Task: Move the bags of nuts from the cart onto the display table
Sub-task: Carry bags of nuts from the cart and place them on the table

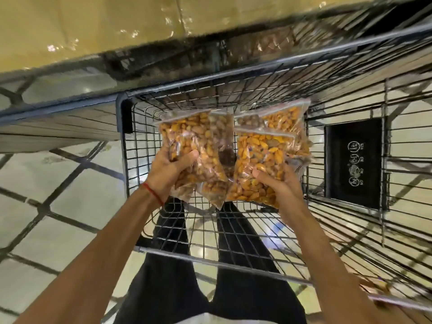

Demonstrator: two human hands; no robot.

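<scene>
Forearms (105,242) stretch out over the cart (122,113): left hand (170,169) grips the left bundle of nut bags (198,141), right hand (278,185) clutches the right bundle (264,155), both upright above the basket. Display table (93,31) lies straight ahead, just beyond the far rim, hands about level.

Glossy clear plastic bags (259,160), dark metal wire cart (210,232), shiny tiled floor (77,199)

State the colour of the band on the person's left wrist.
Red: a thin thread band around the wrist, clearest in the head view.
</scene>
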